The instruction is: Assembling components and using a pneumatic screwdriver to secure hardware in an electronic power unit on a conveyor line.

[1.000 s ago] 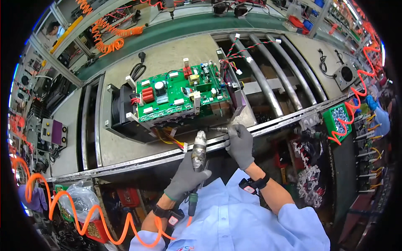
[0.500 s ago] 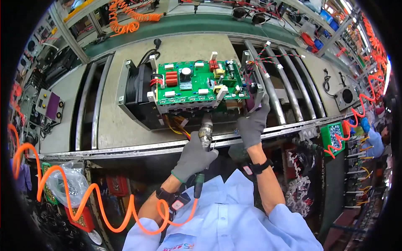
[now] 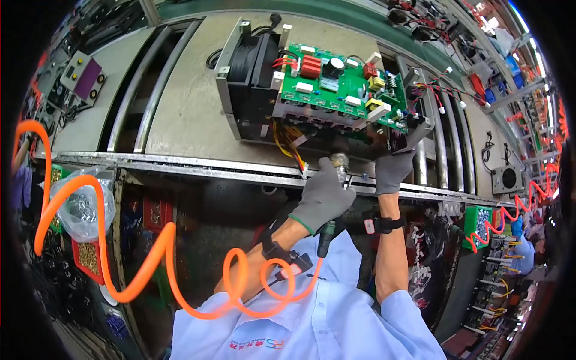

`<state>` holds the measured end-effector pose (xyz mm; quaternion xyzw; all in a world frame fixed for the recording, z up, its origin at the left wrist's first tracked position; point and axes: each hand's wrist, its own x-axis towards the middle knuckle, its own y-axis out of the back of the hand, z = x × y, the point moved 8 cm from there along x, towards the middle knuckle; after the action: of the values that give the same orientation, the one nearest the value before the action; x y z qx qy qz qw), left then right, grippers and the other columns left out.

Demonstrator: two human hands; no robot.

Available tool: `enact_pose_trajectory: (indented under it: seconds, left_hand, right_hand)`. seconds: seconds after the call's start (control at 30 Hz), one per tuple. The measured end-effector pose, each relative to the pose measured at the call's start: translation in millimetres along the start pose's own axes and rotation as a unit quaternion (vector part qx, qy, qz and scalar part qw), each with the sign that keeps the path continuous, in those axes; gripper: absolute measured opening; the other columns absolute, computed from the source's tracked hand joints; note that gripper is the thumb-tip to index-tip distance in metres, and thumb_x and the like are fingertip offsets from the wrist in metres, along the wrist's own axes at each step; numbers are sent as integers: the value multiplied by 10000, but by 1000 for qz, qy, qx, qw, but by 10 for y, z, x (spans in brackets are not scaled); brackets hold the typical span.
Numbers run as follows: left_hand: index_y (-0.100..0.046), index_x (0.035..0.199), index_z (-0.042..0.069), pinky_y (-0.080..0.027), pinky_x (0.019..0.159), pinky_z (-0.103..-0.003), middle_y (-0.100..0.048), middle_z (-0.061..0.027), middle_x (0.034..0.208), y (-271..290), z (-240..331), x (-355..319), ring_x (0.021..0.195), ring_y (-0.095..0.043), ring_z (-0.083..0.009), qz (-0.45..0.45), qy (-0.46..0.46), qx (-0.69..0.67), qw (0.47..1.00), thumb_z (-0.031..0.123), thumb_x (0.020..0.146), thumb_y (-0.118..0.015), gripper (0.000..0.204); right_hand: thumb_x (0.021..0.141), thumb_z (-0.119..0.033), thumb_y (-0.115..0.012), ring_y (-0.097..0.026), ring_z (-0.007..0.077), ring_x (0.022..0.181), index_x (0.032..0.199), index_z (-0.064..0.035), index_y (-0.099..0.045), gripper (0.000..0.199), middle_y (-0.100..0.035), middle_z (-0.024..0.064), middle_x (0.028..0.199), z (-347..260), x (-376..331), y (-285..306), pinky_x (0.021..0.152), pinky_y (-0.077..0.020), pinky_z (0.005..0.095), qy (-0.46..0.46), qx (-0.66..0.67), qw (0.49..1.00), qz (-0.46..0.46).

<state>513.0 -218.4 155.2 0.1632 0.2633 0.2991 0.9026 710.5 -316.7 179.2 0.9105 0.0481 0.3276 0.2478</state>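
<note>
My left hand (image 3: 324, 197), in a grey glove, is wrapped round a pneumatic screwdriver (image 3: 339, 161) with a worn, taped-looking body. An orange coiled air hose (image 3: 174, 258) runs from its dark green rear end. The driver's front reaches toward the underside of an open electronic unit, where its tip is hidden. On top of that unit lies a green circuit board (image 3: 333, 95); its left end carries a black fan housing (image 3: 247, 66). My gloved right hand (image 3: 393, 173) is closed at the lower corner of the metal end panel (image 3: 422, 133). Yellow and red wires (image 3: 289, 144) hang out in front.
The unit stands on a board (image 3: 186, 90) over a roller conveyor (image 3: 441, 162) with a metal front rail (image 3: 210, 172). A purple-and-white device (image 3: 83, 79) sits far left. Screw bins, one green (image 3: 477, 227) and one red (image 3: 87, 261), hang below the rail. Another person (image 3: 523, 252) is at right.
My view has shifted, so the unit appears farther right and tilted. My left hand still holds the driver beneath the board, and my right hand stays at the end panel.
</note>
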Motion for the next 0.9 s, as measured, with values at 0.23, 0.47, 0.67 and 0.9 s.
enact_pose_trajectory:
  seconds: [0.23,0.47,0.67,0.9]
  left_hand:
    - [-329,1153,-47,-525,873,-506,-630,-313,1014,-120,-26,28,966,-653,-463,6,2,11,1000,218,747,-704,613]
    - [-325,1152,-52,-522,886,-503,-612,-325,1049,-157,-66,35,997,-642,-463,-6,5,-16,1000,210,745,-705,616]
    - [-323,1096,-82,-537,793,-502,-634,-311,870,-236,-17,76,851,-660,-469,20,-40,5,999,271,753,-702,621]
    - [-305,1091,-92,-543,763,-498,-619,-330,862,-224,12,133,846,-659,-472,3,-58,13,998,222,744,-671,594]
  right_hand:
    - [735,-254,-847,-694,369,942,1159,21,-521,601,-686,196,977,92,59,0,771,-532,412,18,-14,1000,-10]
    - [734,-268,-849,-693,363,947,1180,17,-523,622,-685,193,1000,-5,57,3,790,-531,410,34,10,999,-15]
    - [740,-287,-850,-696,352,955,1179,16,-525,625,-689,194,1011,89,80,0,791,-534,413,-10,-11,1000,-23]
    - [739,-162,-759,-688,390,913,1181,-9,-526,522,-688,202,956,138,33,-22,773,-531,423,-14,-15,1000,-4]
